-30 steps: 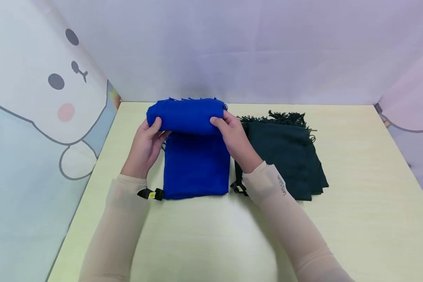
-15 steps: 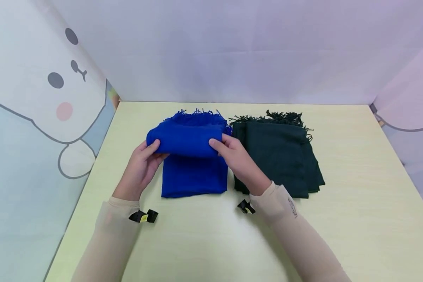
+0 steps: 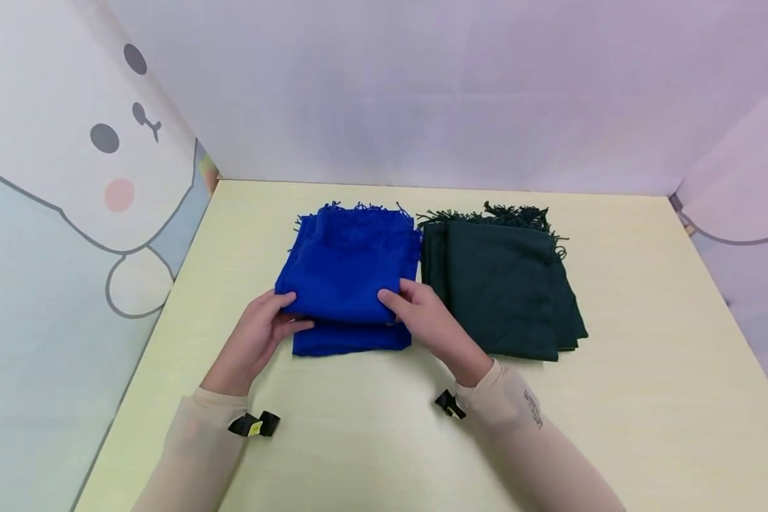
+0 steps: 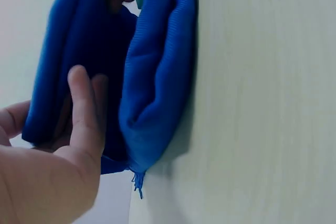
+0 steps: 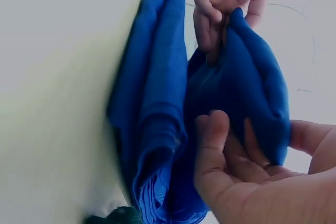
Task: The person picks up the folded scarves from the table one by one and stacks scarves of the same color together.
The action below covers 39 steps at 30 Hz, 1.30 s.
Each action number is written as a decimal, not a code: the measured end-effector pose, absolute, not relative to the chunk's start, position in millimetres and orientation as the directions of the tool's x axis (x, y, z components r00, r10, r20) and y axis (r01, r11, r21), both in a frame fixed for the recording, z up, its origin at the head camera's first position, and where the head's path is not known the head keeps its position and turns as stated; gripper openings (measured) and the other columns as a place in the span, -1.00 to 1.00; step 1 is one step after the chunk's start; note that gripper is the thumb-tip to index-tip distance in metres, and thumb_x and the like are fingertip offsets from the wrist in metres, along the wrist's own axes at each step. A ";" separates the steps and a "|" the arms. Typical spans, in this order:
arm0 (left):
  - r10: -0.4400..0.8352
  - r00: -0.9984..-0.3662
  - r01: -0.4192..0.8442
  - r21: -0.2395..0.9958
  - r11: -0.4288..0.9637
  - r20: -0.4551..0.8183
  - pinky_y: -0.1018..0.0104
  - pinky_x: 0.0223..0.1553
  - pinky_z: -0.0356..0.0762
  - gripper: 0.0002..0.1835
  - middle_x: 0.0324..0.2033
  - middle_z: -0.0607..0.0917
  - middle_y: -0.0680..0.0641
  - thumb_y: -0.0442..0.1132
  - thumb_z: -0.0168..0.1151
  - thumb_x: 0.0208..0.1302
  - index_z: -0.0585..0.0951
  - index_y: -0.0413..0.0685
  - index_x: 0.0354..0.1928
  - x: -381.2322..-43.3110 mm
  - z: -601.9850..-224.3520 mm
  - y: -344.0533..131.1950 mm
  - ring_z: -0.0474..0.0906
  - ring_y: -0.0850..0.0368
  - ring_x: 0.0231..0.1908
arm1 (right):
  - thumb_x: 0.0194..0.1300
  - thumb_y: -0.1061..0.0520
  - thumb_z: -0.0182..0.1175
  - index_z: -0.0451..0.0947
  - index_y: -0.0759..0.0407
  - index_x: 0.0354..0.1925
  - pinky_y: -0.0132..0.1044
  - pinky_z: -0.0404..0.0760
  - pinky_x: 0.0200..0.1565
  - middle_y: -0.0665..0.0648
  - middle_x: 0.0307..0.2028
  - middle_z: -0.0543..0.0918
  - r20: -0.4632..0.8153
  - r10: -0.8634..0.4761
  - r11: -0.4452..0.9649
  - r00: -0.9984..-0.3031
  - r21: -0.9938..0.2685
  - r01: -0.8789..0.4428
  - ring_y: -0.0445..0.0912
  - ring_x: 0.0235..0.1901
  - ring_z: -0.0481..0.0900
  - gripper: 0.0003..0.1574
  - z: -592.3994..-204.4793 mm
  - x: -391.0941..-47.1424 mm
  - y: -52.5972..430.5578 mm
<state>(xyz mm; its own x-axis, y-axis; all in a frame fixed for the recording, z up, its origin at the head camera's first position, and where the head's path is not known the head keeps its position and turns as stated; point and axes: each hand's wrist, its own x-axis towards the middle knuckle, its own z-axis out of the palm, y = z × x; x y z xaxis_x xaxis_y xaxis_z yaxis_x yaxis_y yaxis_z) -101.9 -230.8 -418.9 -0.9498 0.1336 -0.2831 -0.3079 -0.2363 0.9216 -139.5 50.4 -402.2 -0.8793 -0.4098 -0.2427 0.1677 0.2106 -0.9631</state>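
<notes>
A folded blue scarf (image 3: 348, 274) with fringe along its far edge lies on the table, its upper layer lifted at the near side. My left hand (image 3: 262, 334) pinches the near left corner of that layer, thumb on top and fingers beneath. At the near right corner, my right hand (image 3: 425, 316) pinches the same layer in the same way. Both wrist views show a gap between the raised layer and the lower folds (image 4: 157, 77) of the scarf. In the right wrist view, the fingers (image 5: 212, 135) of the right hand reach under the raised fabric.
Close on the right of the blue scarf lies a folded dark green scarf (image 3: 502, 288), fringe at its far side. Both rest on a pale wooden table (image 3: 358, 441). White curtains (image 3: 422, 92) hang behind the table, and a cartoon-printed one is at the left.
Both hands have come toward the person, bringing the lifted layer of the blue scarf down and forward over the lower part. The dark green scarf stays put.
</notes>
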 end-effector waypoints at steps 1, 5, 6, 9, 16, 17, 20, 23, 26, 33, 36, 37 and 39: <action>0.125 -0.946 -0.320 0.923 -0.214 -0.299 0.22 -0.05 0.66 -0.42 0.17 0.49 -0.06 -0.10 -0.03 0.57 0.19 -0.30 0.44 -100.4 -419.6 -231.5 0.60 0.17 -0.02 | 0.52 -0.04 0.08 0.54 0.23 -0.10 -0.13 0.54 -0.13 0.13 -0.27 0.60 -0.249 -0.408 0.220 -0.879 -0.961 0.170 0.03 -0.30 0.55 -0.66 -403.2 -137.6 50.2; 0.102 -0.928 -0.369 0.921 -0.127 -0.358 0.34 -0.24 0.64 -0.45 0.04 0.49 -0.01 -0.08 -0.02 0.56 0.25 -0.32 0.38 -95.8 -420.9 -234.2 0.52 0.11 -0.13 | 0.51 -0.02 0.09 0.55 0.24 -0.13 -0.15 0.63 -0.14 0.17 -0.16 0.65 -0.276 -0.400 0.249 -0.874 -0.950 0.186 0.04 -0.33 0.63 -0.67 -407.4 -132.3 50.6; 0.101 -0.924 -0.379 0.920 -0.102 -0.370 0.36 -0.26 0.62 -0.44 0.02 0.50 -0.01 -0.05 -0.01 0.56 0.26 -0.32 0.37 -95.0 -421.1 -234.9 0.51 0.10 -0.14 | 0.51 -0.02 0.10 0.54 0.25 -0.17 -0.15 0.64 -0.14 0.18 -0.18 0.65 -0.286 -0.397 0.258 -0.872 -0.947 0.192 0.04 -0.34 0.65 -0.67 -408.8 -131.8 50.7; 0.091 -0.917 -0.390 0.921 -0.010 -0.387 0.38 -0.32 0.57 -0.46 -0.14 0.58 -0.03 0.04 0.03 0.53 0.37 -0.30 0.25 -94.9 -423.0 -236.8 0.54 0.10 -0.23 | 0.51 -0.04 0.10 0.55 0.26 -0.26 -0.16 0.68 -0.17 0.20 -0.26 0.65 -0.315 -0.399 0.277 -0.861 -0.937 0.214 0.04 -0.37 0.68 -0.62 -412.1 -131.1 52.1; 0.054 -0.926 -0.354 0.910 0.218 -0.373 0.31 -0.42 0.48 -0.53 -0.58 0.58 -0.04 0.13 0.08 0.48 0.43 -0.20 -0.31 -97.7 -429.7 -241.4 0.44 0.12 -0.54 | 0.52 -0.06 0.08 0.61 0.31 -0.35 -0.19 0.70 -0.29 0.24 -0.47 0.70 -0.347 -0.426 0.294 -0.836 -0.927 0.235 0.02 -0.47 0.67 -0.52 -416.6 -130.8 54.9; 0.054 -0.926 -0.350 0.903 0.249 -0.374 0.30 -0.44 0.47 -0.52 -0.60 0.56 -0.04 0.12 0.06 0.49 0.42 -0.20 -0.34 -97.9 -430.7 -242.4 0.42 0.12 -0.55 | 0.52 -0.05 0.08 0.60 0.31 -0.36 -0.19 0.70 -0.31 0.24 -0.49 0.70 -0.353 -0.428 0.300 -0.832 -0.924 0.238 0.02 -0.49 0.66 -0.52 -417.2 -131.0 55.4; 0.062 -0.923 -0.337 0.876 0.344 -0.380 0.32 -0.48 0.39 -0.50 -0.62 0.51 -0.02 0.11 0.03 0.51 0.47 -0.23 -0.36 -98.8 -432.3 -244.3 0.35 0.14 -0.59 | 0.53 -0.04 0.06 0.58 0.29 -0.40 -0.20 0.68 -0.34 0.22 -0.52 0.68 -0.375 -0.432 0.332 -0.820 -0.912 0.242 0.03 -0.51 0.64 -0.52 -418.9 -131.7 57.4; 0.079 -0.919 -0.315 0.840 0.442 -0.386 0.30 -0.47 0.32 -0.49 -0.60 0.51 -0.02 0.11 -0.01 0.53 0.56 -0.26 -0.28 -100.5 -431.8 -245.0 0.31 0.14 -0.58 | 0.54 -0.03 0.05 0.54 0.27 -0.43 -0.21 0.68 -0.36 0.19 -0.52 0.65 -0.390 -0.440 0.375 -0.809 -0.898 0.230 0.02 -0.52 0.62 -0.52 -420.9 -132.7 59.1; 0.089 -0.909 -0.307 0.800 0.516 -0.407 0.27 -0.42 0.30 -0.50 -0.50 0.61 -0.06 0.09 -0.04 0.54 0.56 -0.24 -0.29 -102.1 -429.7 -244.3 0.31 0.08 -0.53 | 0.54 -0.02 0.04 0.49 0.25 -0.49 -0.22 0.66 -0.40 0.16 -0.54 0.63 -0.389 -0.449 0.436 -0.804 -0.881 0.183 -0.02 -0.56 0.61 -0.50 -422.4 -133.2 59.6; 0.096 -0.901 -0.261 0.704 0.660 -0.424 0.25 -0.37 0.32 -0.55 -0.39 0.64 -0.09 0.03 -0.09 0.55 0.42 -0.12 -0.46 -102.4 -425.0 -241.6 0.51 0.06 -0.36 | 0.56 -0.01 0.01 0.48 0.23 -0.57 -0.23 0.59 -0.47 0.11 -0.62 0.57 -0.395 -0.457 0.552 -0.797 -0.828 0.094 -0.06 -0.64 0.52 -0.45 -421.2 -133.9 58.9; 0.099 -0.903 -0.231 0.668 0.707 -0.418 0.24 -0.49 0.25 -0.55 -0.51 0.54 -0.05 0.01 -0.11 0.55 0.43 -0.11 -0.48 -102.1 -424.6 -240.3 0.35 0.06 -0.54 | 0.57 -0.03 -0.02 0.47 0.20 -0.61 -0.24 0.50 -0.49 0.08 -0.67 0.51 -0.395 -0.470 0.588 -0.789 -0.807 0.053 -0.07 -0.67 0.44 -0.40 -421.0 -134.5 58.9; 0.100 -0.906 -0.214 0.648 0.731 -0.412 0.24 -0.50 0.24 -0.55 -0.54 0.48 -0.02 0.01 -0.12 0.55 0.42 -0.09 -0.49 -102.1 -424.6 -239.9 0.30 0.08 -0.56 | 0.57 -0.03 -0.03 0.46 0.19 -0.63 -0.25 0.47 -0.49 0.07 -0.69 0.49 -0.396 -0.476 0.600 -0.785 -0.799 0.039 -0.08 -0.68 0.42 -0.39 -421.1 -134.6 59.0; 0.106 -0.911 -0.178 0.611 0.771 -0.399 0.25 -0.51 0.23 -0.55 -0.58 0.38 0.01 0.00 -0.13 0.55 0.38 -0.08 -0.52 -101.9 -424.3 -239.1 0.26 0.09 -0.58 | 0.58 -0.04 -0.04 0.45 0.17 -0.66 -0.25 0.41 -0.51 0.05 -0.72 0.47 -0.396 -0.489 0.620 -0.777 -0.784 0.009 -0.08 -0.69 0.39 -0.36 -421.4 -135.0 59.0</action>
